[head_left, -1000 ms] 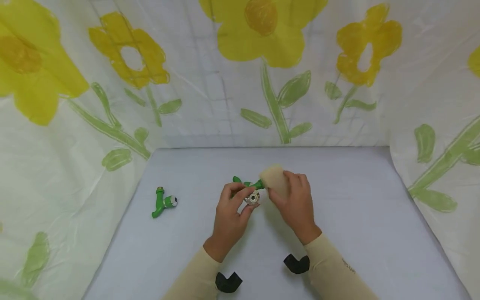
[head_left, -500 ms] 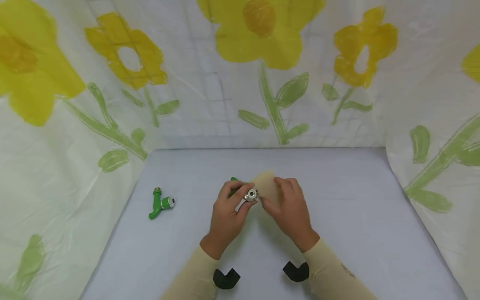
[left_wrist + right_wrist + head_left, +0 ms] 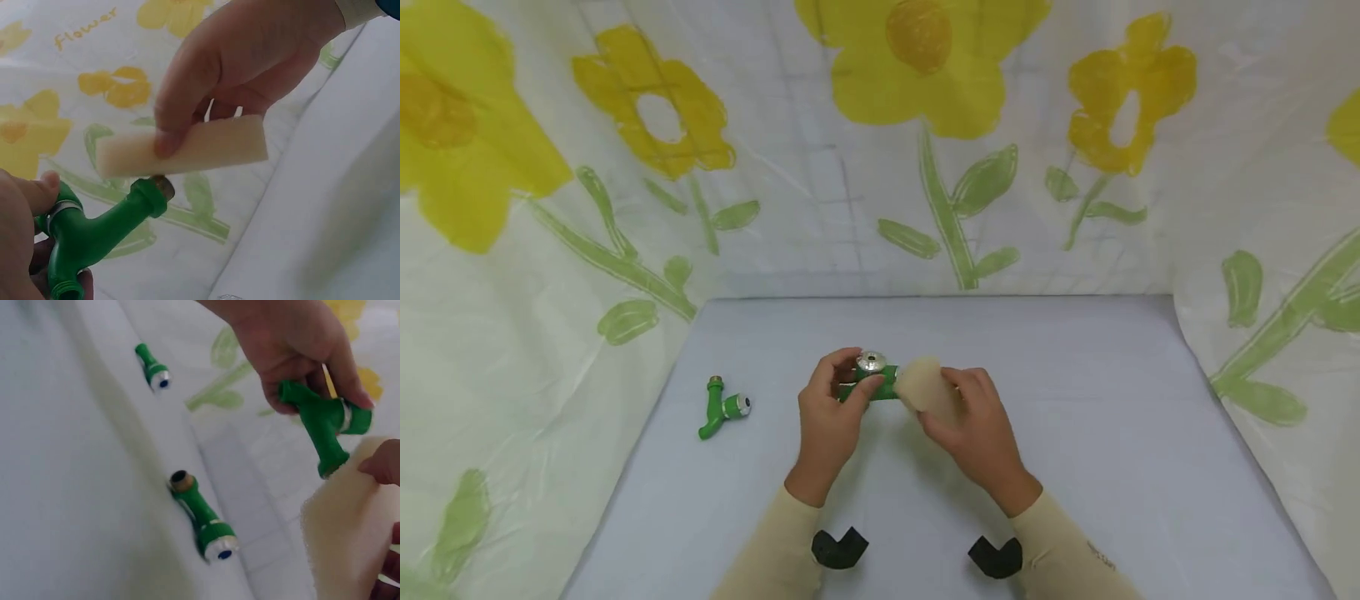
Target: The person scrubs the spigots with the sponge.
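Green tap with silver cap (image 3: 887,390), gripped in left hand (image 3: 827,421) above pale tabletop (image 3: 1112,467); right hand (image 3: 983,440) pinches cream foam block (image 3: 929,393) at its brass-coloured end (image 3: 165,187). Tap has turned and shifted left, likely presenting another side to foam.

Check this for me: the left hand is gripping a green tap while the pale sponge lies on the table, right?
Not quite: the pale sponge isn't lying on the table; the right hand holds it up, as the left wrist view shows. The left hand is gripping a green tap.
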Motion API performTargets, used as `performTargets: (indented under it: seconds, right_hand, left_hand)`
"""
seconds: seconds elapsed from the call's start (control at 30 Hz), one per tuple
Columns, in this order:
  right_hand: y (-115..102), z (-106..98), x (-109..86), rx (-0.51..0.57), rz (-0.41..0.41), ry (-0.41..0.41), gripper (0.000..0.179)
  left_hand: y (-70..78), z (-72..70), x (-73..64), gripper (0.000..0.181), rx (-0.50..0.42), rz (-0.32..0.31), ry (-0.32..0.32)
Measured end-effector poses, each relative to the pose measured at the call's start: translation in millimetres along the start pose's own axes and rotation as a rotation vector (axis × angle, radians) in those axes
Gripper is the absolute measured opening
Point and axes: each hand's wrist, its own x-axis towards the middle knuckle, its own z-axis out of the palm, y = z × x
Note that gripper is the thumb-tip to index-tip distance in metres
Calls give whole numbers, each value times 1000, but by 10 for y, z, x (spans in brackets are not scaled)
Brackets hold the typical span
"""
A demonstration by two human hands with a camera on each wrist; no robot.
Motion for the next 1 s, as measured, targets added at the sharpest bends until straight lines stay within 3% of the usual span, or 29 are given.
performTargets:
  seconds: [0.1,0.27,0.33,0.4,0.47,0.53,0.63,0.7,0.77,0.83,1.0]
  right_hand:
    - [41,-63,-9,77,40,-24,62]
    - [-12,-46,-49,341,-47,-72,62]
    - [-65,-38,-39,440,-69,-66,62]
    - [-107,-43,-16,498,-60,-44,62]
    - [-133,-51,7,502,-51,1,61]
    - [-149,-63,28,489,-34,64,60]
    - [-167,-86,57,470,-18,135,61]
    - [-170,-93,70,449,-15,157,61]
    - [-172,-91,75,401,-13,172,61]
    - [-162,-78,67,326,-11,186,61]
    - [-95,17,-48,102,7,168,61]
  left_hand:
    - [21,-29,8,37,-51,-129,-44]
    - [43,45,3,32,-216,-472,-74]
    - [42,97,-22,28,-284,-561,-88]
    - [36,138,-60,28,-339,-596,-137]
    - [49,153,-102,32,-392,-588,-215]
    - [53,150,-138,39,-414,-529,-310]
    - [62,147,-172,52,-385,-367,-436]
    - [68,163,-179,56,-307,-235,-471]
    - [83,181,-180,57,-260,-151,-469]
    - [97,198,-178,50,-211,-106,-432]
    - [137,208,-138,29,-292,-233,-258]
